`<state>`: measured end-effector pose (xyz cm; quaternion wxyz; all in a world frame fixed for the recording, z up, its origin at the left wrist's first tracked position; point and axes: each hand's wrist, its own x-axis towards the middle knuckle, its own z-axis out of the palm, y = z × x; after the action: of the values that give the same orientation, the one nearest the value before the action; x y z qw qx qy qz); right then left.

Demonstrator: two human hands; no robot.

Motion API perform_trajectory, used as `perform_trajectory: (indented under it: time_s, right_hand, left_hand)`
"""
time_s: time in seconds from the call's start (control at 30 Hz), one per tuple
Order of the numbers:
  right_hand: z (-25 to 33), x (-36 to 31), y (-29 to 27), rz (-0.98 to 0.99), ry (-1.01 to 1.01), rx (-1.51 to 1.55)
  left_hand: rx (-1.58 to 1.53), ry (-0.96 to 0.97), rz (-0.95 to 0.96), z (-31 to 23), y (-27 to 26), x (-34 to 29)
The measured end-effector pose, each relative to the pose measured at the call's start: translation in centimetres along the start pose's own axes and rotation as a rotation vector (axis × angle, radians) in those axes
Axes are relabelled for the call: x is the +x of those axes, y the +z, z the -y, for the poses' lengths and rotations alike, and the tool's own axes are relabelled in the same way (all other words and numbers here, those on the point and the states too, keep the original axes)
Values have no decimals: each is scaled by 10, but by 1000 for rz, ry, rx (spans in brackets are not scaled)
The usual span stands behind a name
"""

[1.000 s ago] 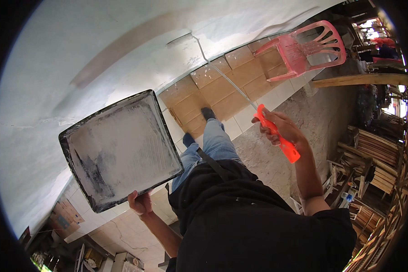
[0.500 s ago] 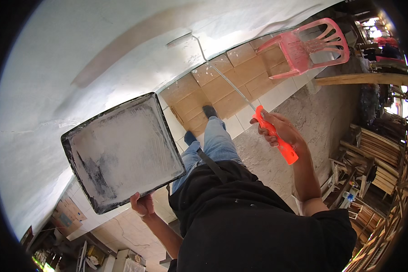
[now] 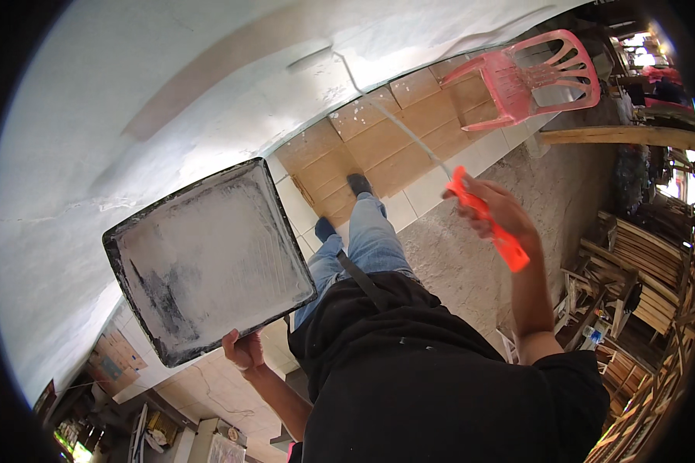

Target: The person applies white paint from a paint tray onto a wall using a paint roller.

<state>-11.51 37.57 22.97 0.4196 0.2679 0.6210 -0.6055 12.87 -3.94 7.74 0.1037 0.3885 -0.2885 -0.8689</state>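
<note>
My right hand (image 3: 503, 210) is wrapped round the orange handle of a paint roller (image 3: 483, 208). From the handle a long thin metal rod runs up to the pale wall (image 3: 208, 46), where the narrow roller head (image 3: 310, 59) appears to be against the surface. The hand and handle are a little blurred. My left hand (image 3: 243, 349) grips the lower edge of a paint tray (image 3: 216, 255), thumb over the rim and the other fingers mostly hidden beneath. The tray is black-rimmed, its inside coated with greyish-white paint and a darker worn patch at lower left.
A pink plastic chair (image 3: 510, 86) lies or stands by the wall at upper right. Paint-spotted brown cardboard (image 3: 394, 131) covers floor tiles along the wall, near my feet. At right are a wooden beam (image 3: 618, 136) and stacked timber (image 3: 645, 266).
My right hand has moved to the right with the roller, and the roller head has shifted slightly right and up along the wall. The left hand and tray stay nearly still.
</note>
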Motion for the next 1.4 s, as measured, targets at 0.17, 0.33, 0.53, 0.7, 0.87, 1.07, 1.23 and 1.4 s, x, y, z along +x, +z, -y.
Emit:
perform_trajectory:
  time_s: [0.17,0.33,0.53,0.7,0.87,1.07,1.23,1.4]
  right_hand:
    - [8,-7,-2,-19,31,13]
    - [0,5,9,-40,-22,-5]
    - [8,-64,8,-134,-36,-53]
    - [19,-114,-1,-110,-89,-46]
    - [2,-92,9,-74,-68,36]
    - [-10,-97,28,-111,-110,45]
    - [-9,-151,21,-122,-181,25]
    - [-2,-187,16,-161,-200,26]
  left_hand:
    - [-8,4,14,-1,3,-2]
    - [25,-11,27,1,11,-1]
    - [9,-24,41,8,-14,9]
    - [22,3,63,-7,1,1]
    - [15,-17,88,-7,4,0]
    - [20,-32,173,-5,-3,5]
    - [22,-10,192,1,-13,12]
    - [-38,-58,236,-3,-19,11]
